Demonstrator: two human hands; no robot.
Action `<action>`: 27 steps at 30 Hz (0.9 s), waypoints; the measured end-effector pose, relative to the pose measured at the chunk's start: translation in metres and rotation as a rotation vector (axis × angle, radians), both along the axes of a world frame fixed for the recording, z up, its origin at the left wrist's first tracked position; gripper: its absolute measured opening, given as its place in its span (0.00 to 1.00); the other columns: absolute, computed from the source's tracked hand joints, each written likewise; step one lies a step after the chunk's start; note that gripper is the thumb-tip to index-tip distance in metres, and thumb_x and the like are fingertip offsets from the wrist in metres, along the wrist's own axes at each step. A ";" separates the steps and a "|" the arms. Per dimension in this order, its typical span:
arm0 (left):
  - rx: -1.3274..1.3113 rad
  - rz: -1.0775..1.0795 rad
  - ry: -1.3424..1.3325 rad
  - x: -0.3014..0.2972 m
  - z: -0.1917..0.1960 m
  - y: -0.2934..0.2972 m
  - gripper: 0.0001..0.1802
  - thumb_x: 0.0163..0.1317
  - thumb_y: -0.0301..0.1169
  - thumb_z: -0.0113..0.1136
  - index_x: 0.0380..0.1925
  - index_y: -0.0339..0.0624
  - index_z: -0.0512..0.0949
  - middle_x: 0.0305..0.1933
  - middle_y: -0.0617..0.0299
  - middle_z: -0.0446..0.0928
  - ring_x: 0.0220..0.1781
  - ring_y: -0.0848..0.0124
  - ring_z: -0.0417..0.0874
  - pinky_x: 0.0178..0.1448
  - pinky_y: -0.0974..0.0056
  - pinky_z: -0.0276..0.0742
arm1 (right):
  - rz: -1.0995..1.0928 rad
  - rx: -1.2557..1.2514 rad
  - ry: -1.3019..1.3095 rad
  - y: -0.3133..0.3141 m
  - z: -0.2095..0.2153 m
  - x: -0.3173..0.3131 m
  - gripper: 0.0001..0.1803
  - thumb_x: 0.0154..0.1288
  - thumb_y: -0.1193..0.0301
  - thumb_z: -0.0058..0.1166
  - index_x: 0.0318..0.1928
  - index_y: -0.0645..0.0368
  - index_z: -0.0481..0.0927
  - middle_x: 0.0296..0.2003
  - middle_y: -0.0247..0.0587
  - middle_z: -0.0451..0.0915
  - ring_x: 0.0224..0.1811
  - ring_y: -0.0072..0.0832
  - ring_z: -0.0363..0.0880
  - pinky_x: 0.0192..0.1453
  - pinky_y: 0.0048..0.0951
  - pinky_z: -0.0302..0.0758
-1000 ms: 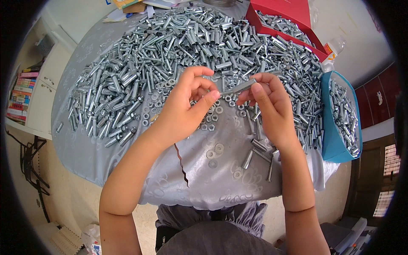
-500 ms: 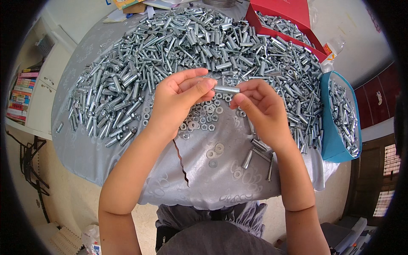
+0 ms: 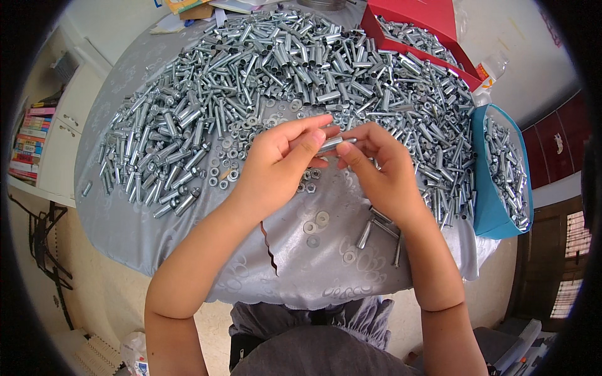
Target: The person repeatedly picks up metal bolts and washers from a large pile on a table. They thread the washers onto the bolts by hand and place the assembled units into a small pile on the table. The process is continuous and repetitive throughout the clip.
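A shiny metal sleeve (image 3: 330,145) is held level above the near middle of the table, with a thin bolt-like tip sticking out at its right end. My left hand (image 3: 281,156) pinches its left end between thumb and fingers, which hide that end. At the other end, the thumb and fingers of my right hand (image 3: 384,169) close on the sleeve near the tip. Below my hands lie several hex nuts (image 3: 310,187) and flat washers (image 3: 322,218). Another sleeve (image 3: 364,235) and a long bolt (image 3: 397,252) rest by my right wrist.
A large heap of metal sleeves, bolts and nuts (image 3: 301,56) covers the far side of the table with its grey cloth (image 3: 238,269). Behind it at right stands a red box (image 3: 417,15). A blue box (image 3: 483,188) of fasteners sits at the right edge.
Both hands have moved slightly, bringing the sleeve lower and tilting it. The left hand has shifted right and the hands are closer together. A thin tip now shows at the sleeve's right end.
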State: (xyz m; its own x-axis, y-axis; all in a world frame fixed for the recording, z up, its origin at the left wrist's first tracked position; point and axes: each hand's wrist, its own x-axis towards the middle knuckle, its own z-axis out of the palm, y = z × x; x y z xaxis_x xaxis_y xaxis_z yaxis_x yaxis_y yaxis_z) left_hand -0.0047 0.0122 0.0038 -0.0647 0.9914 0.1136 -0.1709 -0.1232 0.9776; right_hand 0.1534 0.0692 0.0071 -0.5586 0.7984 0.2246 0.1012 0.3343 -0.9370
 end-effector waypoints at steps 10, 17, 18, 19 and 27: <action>-0.097 -0.177 0.216 0.002 0.006 -0.007 0.16 0.63 0.37 0.50 0.43 0.35 0.71 0.35 0.69 0.72 0.35 0.85 0.67 0.38 0.78 0.64 | 0.006 0.221 -0.203 -0.002 0.009 0.003 0.09 0.58 0.71 0.53 0.28 0.65 0.73 0.18 0.37 0.72 0.23 0.17 0.70 0.29 0.22 0.69; -0.024 -0.143 0.305 0.001 0.014 -0.010 0.17 0.62 0.40 0.51 0.38 0.34 0.74 0.31 0.65 0.74 0.32 0.80 0.70 0.37 0.74 0.67 | 0.025 -0.199 -0.050 -0.005 0.020 0.003 0.13 0.61 0.66 0.52 0.24 0.63 0.74 0.17 0.28 0.71 0.21 0.13 0.65 0.25 0.17 0.62; -0.016 -0.140 0.304 0.000 0.015 -0.010 0.17 0.62 0.40 0.51 0.37 0.34 0.74 0.29 0.67 0.73 0.30 0.81 0.69 0.34 0.75 0.66 | 0.038 -0.197 -0.027 -0.004 0.019 0.003 0.14 0.61 0.66 0.52 0.24 0.63 0.74 0.17 0.27 0.70 0.21 0.13 0.65 0.25 0.16 0.61; -0.010 -0.137 0.304 -0.001 0.018 -0.010 0.16 0.62 0.39 0.51 0.36 0.35 0.75 0.27 0.68 0.72 0.27 0.82 0.68 0.32 0.76 0.65 | 0.051 -0.195 -0.004 -0.005 0.019 0.003 0.14 0.61 0.65 0.52 0.24 0.62 0.75 0.17 0.27 0.70 0.22 0.12 0.65 0.26 0.16 0.61; -0.134 -0.002 -0.105 -0.013 0.018 -0.003 0.15 0.61 0.36 0.49 0.32 0.31 0.72 0.14 0.74 0.56 0.15 0.83 0.54 0.20 0.74 0.50 | -0.010 0.243 -0.162 0.005 0.004 0.004 0.08 0.55 0.68 0.56 0.25 0.60 0.78 0.18 0.33 0.72 0.21 0.22 0.69 0.27 0.23 0.64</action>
State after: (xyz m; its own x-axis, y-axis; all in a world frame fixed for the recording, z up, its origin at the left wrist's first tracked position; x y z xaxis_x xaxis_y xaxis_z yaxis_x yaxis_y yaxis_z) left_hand -0.0176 0.0092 0.0222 -0.0669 0.9974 -0.0271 -0.2729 0.0078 0.9620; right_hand 0.1574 0.0744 0.0115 -0.5949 0.7379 0.3188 0.2474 0.5454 -0.8008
